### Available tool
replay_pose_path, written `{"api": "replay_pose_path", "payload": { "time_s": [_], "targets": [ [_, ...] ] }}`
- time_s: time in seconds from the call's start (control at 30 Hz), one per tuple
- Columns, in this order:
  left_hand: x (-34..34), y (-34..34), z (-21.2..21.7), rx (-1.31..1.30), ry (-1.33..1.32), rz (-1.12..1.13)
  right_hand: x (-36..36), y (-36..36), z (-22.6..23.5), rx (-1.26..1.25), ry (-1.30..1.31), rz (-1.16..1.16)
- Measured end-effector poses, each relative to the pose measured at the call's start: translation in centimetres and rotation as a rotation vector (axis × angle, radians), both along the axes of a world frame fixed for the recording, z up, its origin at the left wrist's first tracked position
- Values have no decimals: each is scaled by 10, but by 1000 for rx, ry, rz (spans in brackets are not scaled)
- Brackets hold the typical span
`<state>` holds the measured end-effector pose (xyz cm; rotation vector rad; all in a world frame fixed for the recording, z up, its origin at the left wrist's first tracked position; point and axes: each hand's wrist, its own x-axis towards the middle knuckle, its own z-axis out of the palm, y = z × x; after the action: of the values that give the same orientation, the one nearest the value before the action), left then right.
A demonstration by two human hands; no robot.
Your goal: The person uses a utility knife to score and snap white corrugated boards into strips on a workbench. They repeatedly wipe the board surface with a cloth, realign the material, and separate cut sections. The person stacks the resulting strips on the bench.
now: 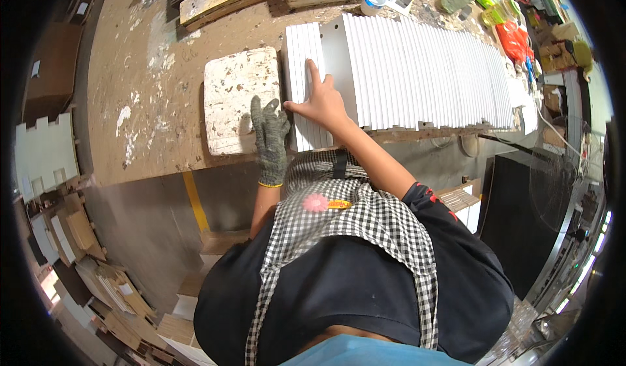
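My left hand [268, 138], in a dark grey knit glove, has its fingers stretched out along the right edge of a white, paint-stained block [236, 82]. My bare right hand [321, 104] lies with thumb and fingers spread over a small group of white boards [301, 50] standing on edge. A gap showing one board's broad white face separates this group from a long row of similar white boards [424, 73] to the right. The undersides of both palms are hidden.
All this stands on a worn, paint-spotted wooden table [140, 128]. At the back are a wooden block [228, 2], a white tub [373, 2] and a red plastic bag [515, 40]. Panels [45, 154] stand at the left, and a fan [554, 187] is at the right.
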<state>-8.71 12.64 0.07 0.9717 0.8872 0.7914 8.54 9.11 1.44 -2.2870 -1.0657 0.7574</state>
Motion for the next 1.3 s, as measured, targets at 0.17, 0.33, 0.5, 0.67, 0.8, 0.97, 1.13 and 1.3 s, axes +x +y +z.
{"api": "replay_pose_path", "payload": {
  "time_s": [0.17, 0.33, 0.5, 0.67, 0.8, 0.97, 1.13, 1.3],
  "targets": [
    [-6, 10, -24, 513, 221, -108, 23, -7, 15, 36, 30, -128],
    [-5, 58, -21, 1337, 584, -373, 56, -41, 57, 318, 322, -177],
    [20, 53, 15, -91, 44, -340, 56, -71, 79, 535, 1008, -277],
    [35, 66, 47, -289, 21, -338, 33, -57, 34, 528, 1081, -302],
    [51, 66, 43, -203, 24, -416, 27, -58, 4, 556, 1295, -239],
    [85, 80, 40, 212, 470, -350, 11, -54, 8, 337, 812, -265],
    [111, 57, 64, 566, 1268, -583, -19, -88, 12, 317, 63, -26],
    [147, 10, 87, 703, 1367, -734, -18, -158, 28, 379, 178, -258]
  ]
}}
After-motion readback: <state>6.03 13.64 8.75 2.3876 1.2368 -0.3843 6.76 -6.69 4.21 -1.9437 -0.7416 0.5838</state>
